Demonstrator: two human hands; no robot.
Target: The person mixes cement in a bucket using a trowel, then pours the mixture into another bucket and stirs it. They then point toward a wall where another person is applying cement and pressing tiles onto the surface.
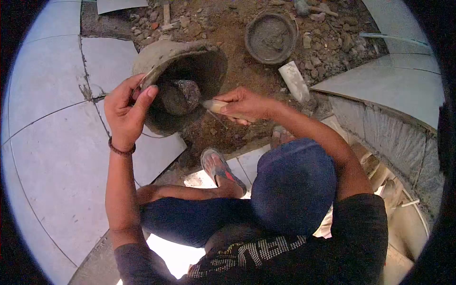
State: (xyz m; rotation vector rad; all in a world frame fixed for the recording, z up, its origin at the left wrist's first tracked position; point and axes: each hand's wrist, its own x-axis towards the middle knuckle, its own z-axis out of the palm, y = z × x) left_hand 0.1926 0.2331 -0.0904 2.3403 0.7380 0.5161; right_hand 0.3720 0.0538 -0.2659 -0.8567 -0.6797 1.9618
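Observation:
A mortar-crusted bucket (164,50) is tipped on its side, its mouth turned toward me. My left hand (127,109) is closed on its rim at the left, thumb on the near edge. Inside the bucket lies a lump of wet grey mortar (183,95). At the mouth's right side, my right hand (244,105) is wrapped around the pale handle of a trowel (216,105). The trowel's blade is hard to make out against the dark bucket.
A round tub of grey mortar (270,38) stands on the soil beyond, near a white pipe piece (293,78). Rubble (327,47) and a hammer (304,7) lie at the back right. Large tiles (52,133) cover the left, with another raised tiled edge (384,76) at right.

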